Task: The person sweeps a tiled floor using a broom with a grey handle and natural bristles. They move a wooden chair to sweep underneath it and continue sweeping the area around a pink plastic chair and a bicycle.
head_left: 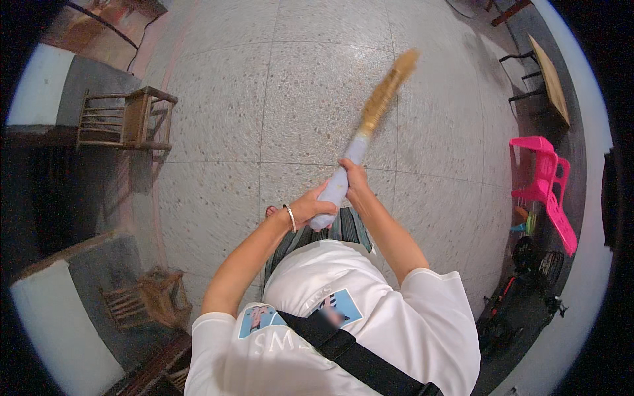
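Observation:
Both hands hold a broom (386, 89), which slants up and to the right in front of my body. Its far part is straw-coloured and smeared by motion; the near part is a thick, pale lavender handle. My left hand (309, 207), with a bangle at its wrist, is closed around the handle's near end. Farther up the handle my right hand (355, 178) also grips it. The broom's far tip shows over the floor, but I cannot tell whether it touches it.
Speckled grey floor tiles (218, 119) spread ahead. Wooden chairs (142, 119) stand along the left side. At right are a pink plastic chair (538, 175), a board with dark legs (549, 82) and a dark wheeled object (528, 284) near the wall.

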A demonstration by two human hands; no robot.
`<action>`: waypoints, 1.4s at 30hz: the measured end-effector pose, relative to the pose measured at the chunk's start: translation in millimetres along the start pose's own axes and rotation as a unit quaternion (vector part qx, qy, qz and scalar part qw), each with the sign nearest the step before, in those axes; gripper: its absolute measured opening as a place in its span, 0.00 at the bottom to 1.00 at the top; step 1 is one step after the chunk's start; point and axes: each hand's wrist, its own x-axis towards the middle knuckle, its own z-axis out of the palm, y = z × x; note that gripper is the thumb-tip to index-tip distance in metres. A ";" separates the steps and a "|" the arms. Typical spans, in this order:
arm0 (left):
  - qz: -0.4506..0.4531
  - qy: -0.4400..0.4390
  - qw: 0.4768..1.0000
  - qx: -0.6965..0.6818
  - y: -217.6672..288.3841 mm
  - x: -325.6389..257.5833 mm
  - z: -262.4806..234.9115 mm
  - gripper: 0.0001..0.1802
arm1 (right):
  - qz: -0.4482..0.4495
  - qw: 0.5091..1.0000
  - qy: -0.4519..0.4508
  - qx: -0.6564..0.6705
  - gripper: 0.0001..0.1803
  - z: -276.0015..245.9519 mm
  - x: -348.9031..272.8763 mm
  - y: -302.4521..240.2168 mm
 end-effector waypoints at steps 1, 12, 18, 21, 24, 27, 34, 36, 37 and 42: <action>-0.021 -0.021 1.000 -0.001 0.8 -5.8 -4.7 0.37 | 0.033 0.999 -0.001 0.033 0.13 -5.8 -6.8 4.7; -0.262 -0.146 0.954 0.010 -36.3 -30.5 -80.1 0.33 | 0.177 0.943 0.113 0.258 0.22 -29.4 -70.3 153.9; -0.259 -0.190 0.947 -0.004 -7.8 -61.9 -155.2 0.32 | 0.215 0.937 -0.098 0.256 0.27 61.5 -63.7 189.7; -0.179 -0.152 0.971 0.047 22.6 -99.3 -194.7 0.34 | 0.162 0.959 -0.061 0.224 0.28 137.3 -52.1 186.6; -0.097 -0.082 0.990 0.066 46.8 -137.6 -235.9 0.36 | 0.153 0.938 -0.089 0.297 0.20 215.4 -28.7 175.9; -0.056 -0.042 0.993 0.094 74.8 -161.8 -268.3 0.38 | 0.155 0.960 0.076 0.220 0.19 277.1 16.6 171.5; 0.072 0.072 0.980 0.169 153.3 -136.1 -294.7 0.42 | 0.057 0.977 -0.102 0.177 0.16 361.0 118.4 90.2; 0.117 0.076 0.969 0.202 162.4 -118.0 -310.3 0.43 | 0.055 0.979 -0.130 0.150 0.15 376.4 123.0 68.1; 0.103 0.055 0.976 0.183 170.8 -117.8 -312.4 0.43 | 0.063 0.977 -0.129 0.156 0.15 382.3 116.8 58.8; 0.042 -0.029 0.992 0.113 193.7 -143.3 -340.8 0.44 | 0.083 0.984 -0.057 0.147 0.16 407.8 63.5 35.3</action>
